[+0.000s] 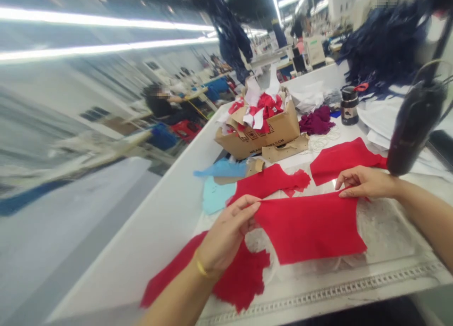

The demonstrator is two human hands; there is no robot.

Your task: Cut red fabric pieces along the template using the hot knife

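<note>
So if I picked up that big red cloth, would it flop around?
Probably floppy: the red fabric piece seems to bend softly where the left hand pinches it. It's likely light too, since it looks thin and the right hand rests gently on its edge.

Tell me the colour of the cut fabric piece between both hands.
The cut fabric piece is plain bright red, shown best in the head view.

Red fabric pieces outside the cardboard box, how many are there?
4: one piece between the left hand and right hand, one under the left hand, one beyond it, one at far right. Others may be hidden.
</note>
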